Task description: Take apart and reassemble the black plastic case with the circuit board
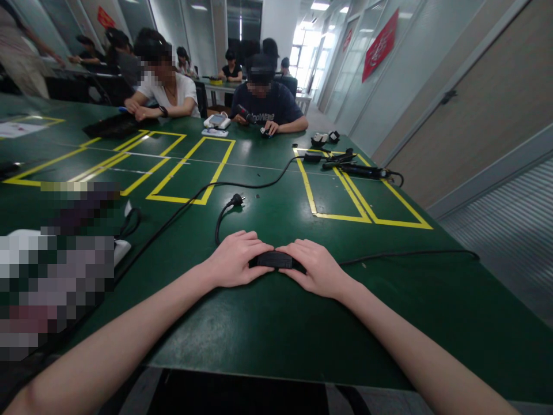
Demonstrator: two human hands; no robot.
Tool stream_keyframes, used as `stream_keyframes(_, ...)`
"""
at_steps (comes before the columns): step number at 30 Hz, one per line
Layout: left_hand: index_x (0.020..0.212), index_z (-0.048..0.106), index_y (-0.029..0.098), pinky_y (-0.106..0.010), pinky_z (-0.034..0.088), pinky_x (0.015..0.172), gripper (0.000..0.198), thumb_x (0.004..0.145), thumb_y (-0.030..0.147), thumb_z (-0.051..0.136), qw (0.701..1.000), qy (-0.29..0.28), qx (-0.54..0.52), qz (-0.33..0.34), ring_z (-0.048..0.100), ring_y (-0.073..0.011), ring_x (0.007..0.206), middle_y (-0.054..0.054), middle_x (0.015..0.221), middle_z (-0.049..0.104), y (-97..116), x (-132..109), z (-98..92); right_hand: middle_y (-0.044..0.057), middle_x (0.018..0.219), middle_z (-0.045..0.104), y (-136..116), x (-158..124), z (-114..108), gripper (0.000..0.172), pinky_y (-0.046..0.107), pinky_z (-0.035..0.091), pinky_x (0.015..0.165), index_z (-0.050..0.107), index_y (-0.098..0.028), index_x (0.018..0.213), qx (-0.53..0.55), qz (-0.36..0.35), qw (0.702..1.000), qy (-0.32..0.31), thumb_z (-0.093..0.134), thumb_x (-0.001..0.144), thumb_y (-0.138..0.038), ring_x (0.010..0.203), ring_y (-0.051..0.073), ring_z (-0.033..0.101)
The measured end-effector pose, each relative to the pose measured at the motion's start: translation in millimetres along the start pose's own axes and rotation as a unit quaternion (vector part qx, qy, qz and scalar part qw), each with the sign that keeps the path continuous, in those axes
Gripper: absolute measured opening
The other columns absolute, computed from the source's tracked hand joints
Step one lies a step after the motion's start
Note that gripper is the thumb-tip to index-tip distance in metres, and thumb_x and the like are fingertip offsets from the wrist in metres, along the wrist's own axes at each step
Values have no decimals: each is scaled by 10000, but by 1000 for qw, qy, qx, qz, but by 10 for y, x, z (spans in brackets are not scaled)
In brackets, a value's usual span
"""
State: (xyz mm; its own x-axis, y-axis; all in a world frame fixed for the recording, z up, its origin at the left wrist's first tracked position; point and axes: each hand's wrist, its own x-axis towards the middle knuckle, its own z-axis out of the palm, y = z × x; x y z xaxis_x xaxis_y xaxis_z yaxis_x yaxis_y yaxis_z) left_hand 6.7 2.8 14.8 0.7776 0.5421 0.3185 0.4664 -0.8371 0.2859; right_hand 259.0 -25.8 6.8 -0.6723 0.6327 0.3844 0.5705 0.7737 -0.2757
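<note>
Near the front of the green table (259, 328), a black power adapter (275, 260) is held level between both hands. My left hand (237, 257) grips its left end, fingers on the far side and thumb on the near side. Its right end is pinched the same way by my right hand (311, 266). The two ends are partly hidden under the fingers. A short cord leads from behind my left hand to a black plug (235, 200) whose pins point right. Beyond my right hand, a thin black cable (410, 253) runs over the table towards its right edge.
A long black cable (254, 186) crosses the table to dark tools and cords (358, 168) at the back right. Yellow tape (343, 217) marks rectangles. Pixelated items (64, 288) lie at the left. Across the table, two people (272, 104) (173, 92) handle objects.
</note>
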Motion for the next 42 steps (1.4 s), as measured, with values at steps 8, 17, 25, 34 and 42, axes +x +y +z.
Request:
stream_keyframes(8,1160,714,185,-346,481,808,307,992,419,611,1000,-1,-5,1,643,-227,900,-69,965,744,18,2,-3,108,978,747,-57,12,-16,229,369,513,741,659,-177,1109,-28,-21,999,27,579,1020,-372,836,241,662)
stream_keyframes(17,1197,683,161,-335,540,821,343,1025,441,585,999,25,-33,24,726,-232,912,-86,1014,768,28,4,36,100,898,753,-67,10,0,209,361,513,685,678,-183,1061,-31,-19,997,64,587,1016,-366,765,233,664)
stream_keyframes(25,1396,588,184,-353,572,867,469,1023,468,580,998,36,-32,30,752,-243,971,-108,1121,773,24,-10,61,100,888,758,-35,-3,-27,211,345,505,671,691,-179,1078,-23,-37,998,50,589,1000,-346,740,220,677)
stream_keyframes(34,1303,654,189,-325,594,897,355,1055,414,537,997,37,-42,49,770,-233,1026,-111,1190,778,37,-20,65,74,862,750,-19,-10,-12,171,333,499,670,674,-206,1054,-15,-30,995,89,646,965,-350,724,210,677)
stream_keyframes(42,1307,645,197,-317,588,870,354,1055,424,542,997,47,-34,51,773,-231,1019,-93,1183,785,31,-20,50,82,850,736,-44,-11,-28,155,335,477,664,647,-201,959,-13,-27,997,78,615,988,-350,732,213,667)
